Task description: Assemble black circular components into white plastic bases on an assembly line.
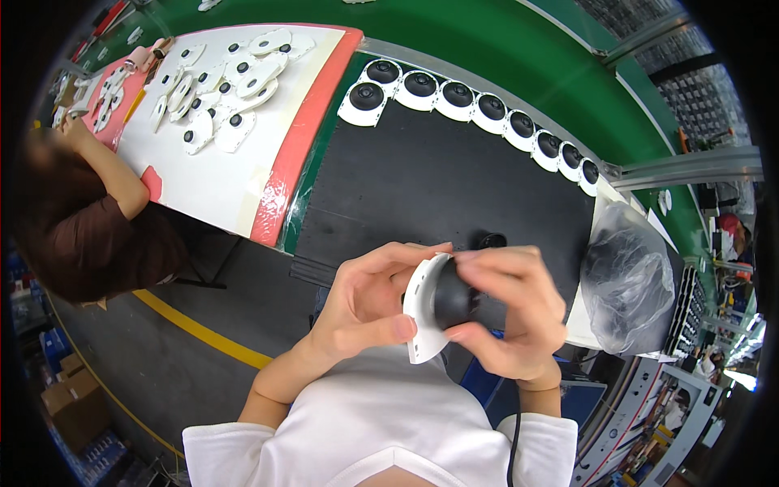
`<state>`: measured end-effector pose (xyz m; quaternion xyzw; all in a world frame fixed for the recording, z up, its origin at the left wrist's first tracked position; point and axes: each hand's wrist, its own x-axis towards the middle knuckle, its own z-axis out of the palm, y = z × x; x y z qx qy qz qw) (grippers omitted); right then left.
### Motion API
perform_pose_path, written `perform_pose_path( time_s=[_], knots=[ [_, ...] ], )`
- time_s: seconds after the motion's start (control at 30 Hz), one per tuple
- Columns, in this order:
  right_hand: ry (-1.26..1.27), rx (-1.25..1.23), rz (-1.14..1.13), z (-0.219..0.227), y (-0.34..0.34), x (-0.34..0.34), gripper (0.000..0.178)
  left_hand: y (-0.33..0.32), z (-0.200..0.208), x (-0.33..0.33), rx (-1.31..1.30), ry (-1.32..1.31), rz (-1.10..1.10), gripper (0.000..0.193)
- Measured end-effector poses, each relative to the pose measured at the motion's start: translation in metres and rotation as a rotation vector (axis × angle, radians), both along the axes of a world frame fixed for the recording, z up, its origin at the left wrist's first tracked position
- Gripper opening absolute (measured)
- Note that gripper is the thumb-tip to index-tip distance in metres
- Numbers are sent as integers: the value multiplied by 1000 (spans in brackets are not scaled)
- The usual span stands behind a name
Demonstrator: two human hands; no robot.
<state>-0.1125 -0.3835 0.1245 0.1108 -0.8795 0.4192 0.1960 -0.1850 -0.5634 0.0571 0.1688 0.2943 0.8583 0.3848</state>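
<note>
In front of my chest I hold a white curved shell (pixel 419 307) with a round black dome-shaped piece (pixel 452 297) set against its right side. My left hand (pixel 357 299) grips the shell's edge between thumb and fingers. From the other side, my right hand (pixel 523 312) has its fingertips closed around the black piece; those fingers are slightly blurred. Just beyond my right fingers, a small black round part (pixel 491 240) lies on the dark mat (pixel 438 183).
White shells with black round centres (pixel 490 112) line the mat's far edge. A clear plastic bag (pixel 629 280) bulges at the right. On the white-topped table (pixel 243 174) at left lie several white pieces (pixel 256 76). A co-worker in a dark sleeve (pixel 85 243) sits there.
</note>
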Motion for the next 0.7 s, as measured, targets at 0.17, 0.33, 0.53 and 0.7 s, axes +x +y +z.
perform_pose_path(
  time_s=[0.17, 0.33, 0.53, 0.7],
  knots=[
    [51, -20, -53, 2, 6, -1, 50, -5, -5, -4, 46, -172, -145, 59],
    [12, 14, 106, 1, -2, -5, 51, -4, -9, -2, 26, -200, -177, 56],
    [-7, 51, 146, -1, 1, -4, 49, -2, -8, 0, 42, -209, -228, 54],
    [-48, 70, 139, 2, 0, -8, 42, -6, -8, -1, 31, -327, -291, 53]
  ],
)
